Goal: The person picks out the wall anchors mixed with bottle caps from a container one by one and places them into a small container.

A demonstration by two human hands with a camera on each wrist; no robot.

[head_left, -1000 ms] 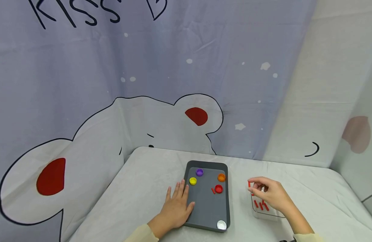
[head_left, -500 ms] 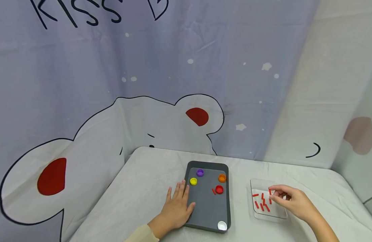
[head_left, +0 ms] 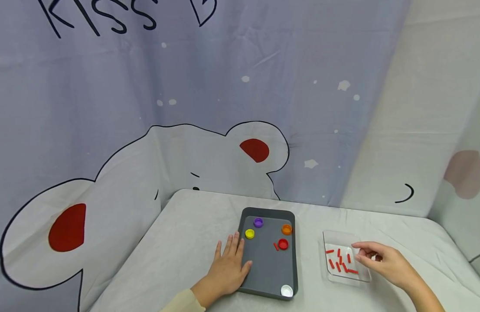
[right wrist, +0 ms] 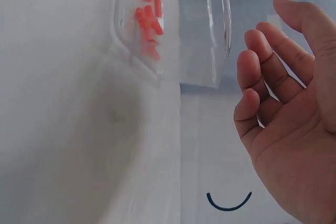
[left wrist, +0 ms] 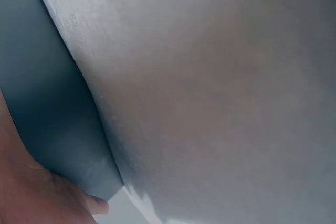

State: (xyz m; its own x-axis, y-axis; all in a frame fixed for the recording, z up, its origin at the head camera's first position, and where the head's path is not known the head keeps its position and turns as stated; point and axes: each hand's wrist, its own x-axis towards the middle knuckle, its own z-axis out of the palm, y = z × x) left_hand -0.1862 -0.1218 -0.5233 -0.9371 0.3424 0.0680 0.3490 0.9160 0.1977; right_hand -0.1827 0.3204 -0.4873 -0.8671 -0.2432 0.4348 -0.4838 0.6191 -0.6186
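Note:
My left hand [head_left: 226,268] lies with straight, spread fingers along the left rim of a dark grey tray [head_left: 265,271]; its thumb reaches inside. In the left wrist view, part of that hand [left wrist: 37,195] shows against the tray's side [left wrist: 58,98]. At the right edge of a clear plastic box [head_left: 358,238], my right hand [head_left: 388,262] hovers with bent fingers and nothing between them. The right wrist view shows a gap between thumb and fingers of this hand [right wrist: 289,87]. Several short red sticks [head_left: 331,264] lie scattered in the box.
Inside the tray stand small round cups: purple [head_left: 258,222], yellow [head_left: 249,234], orange [head_left: 286,229], red [head_left: 283,244] and white [head_left: 286,290]. One red stick [head_left: 276,246] lies beside the red cup. A printed curtain [head_left: 321,108] hangs behind the white-covered table [head_left: 185,242].
My right hand has moved right from the box's far left side, where it pinched a red stick. It has let go, and another stick now lies near the box's front right. The left hand stays put.

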